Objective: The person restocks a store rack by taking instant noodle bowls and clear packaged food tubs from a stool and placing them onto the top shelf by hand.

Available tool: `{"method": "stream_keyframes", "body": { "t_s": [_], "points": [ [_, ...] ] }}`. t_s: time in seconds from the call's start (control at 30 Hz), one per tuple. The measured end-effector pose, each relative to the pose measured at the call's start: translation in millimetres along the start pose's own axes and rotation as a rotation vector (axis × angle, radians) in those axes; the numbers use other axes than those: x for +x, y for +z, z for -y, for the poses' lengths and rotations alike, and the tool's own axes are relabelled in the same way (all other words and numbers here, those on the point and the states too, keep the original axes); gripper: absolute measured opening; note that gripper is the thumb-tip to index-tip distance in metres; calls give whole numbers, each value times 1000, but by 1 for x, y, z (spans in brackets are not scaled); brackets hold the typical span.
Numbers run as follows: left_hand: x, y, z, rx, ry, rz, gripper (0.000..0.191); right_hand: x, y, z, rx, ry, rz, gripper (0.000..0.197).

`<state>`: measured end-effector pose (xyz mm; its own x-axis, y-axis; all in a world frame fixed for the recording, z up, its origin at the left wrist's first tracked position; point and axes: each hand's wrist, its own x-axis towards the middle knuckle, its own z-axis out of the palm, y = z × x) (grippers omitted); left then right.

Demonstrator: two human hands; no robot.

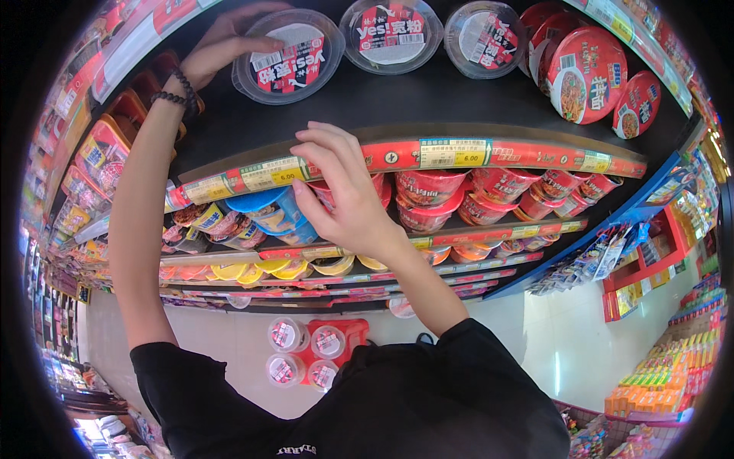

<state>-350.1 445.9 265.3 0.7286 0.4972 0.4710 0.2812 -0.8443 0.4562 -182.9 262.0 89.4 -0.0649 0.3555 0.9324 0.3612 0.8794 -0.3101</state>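
Note:
My left hand (pixel 226 43), a black bead bracelet at its wrist, is on a clear plastic noodle tub (pixel 289 57) on the top visible shelf. Its thumb lies over the labelled lid while the other fingers go behind the tub, partly hidden. Two similar tubs stand to the right, a middle tub (pixel 391 33) and a right tub (pixel 484 39). My right hand (pixel 344 189) is at the shelf's front rail (pixel 401 155), fingers spread above its edge and thumb lower, by a price tag. I see nothing held in it.
Red bowl-noodle packs (pixel 590 74) stand at the shelf's right end. Lower shelves hold red noodle bowls (pixel 433 195) and blue-lidded bowls (pixel 272 209). Below on the floor, several clear tubs (pixel 285 334) sit on and beside a red stool-like surface (pixel 356 331). A blue shelf end panel (pixel 619 215) borders the right.

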Motion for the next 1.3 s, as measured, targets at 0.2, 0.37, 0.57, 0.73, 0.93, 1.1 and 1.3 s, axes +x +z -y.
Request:
{"method": "stream_keyframes", "body": {
  "t_s": [0.2,0.37,0.57,0.73,0.93,1.1,1.3],
  "points": [
    [13,-4,14,34,14,73,54,-2,-1,-3,-11,-32,46,32],
    [11,-1,4,114,-51,64,49,-5,3,-4,-67,-38,45,24],
    [-2,13,-18,159,-69,-15,72,-4,5,-4,-132,-86,44,21],
    [-3,17,-19,309,-101,-68,72,-5,12,-5,-183,-116,14,20],
    [-6,22,-7,446,-67,-289,60,-5,20,-7,-283,-143,-3,19],
    [-5,27,-5,493,-68,-328,57,-6,18,-11,-289,-175,34,21],
    [-10,25,-4,525,-131,-277,66,-6,19,-11,-302,-187,40,20]
  ]
}}
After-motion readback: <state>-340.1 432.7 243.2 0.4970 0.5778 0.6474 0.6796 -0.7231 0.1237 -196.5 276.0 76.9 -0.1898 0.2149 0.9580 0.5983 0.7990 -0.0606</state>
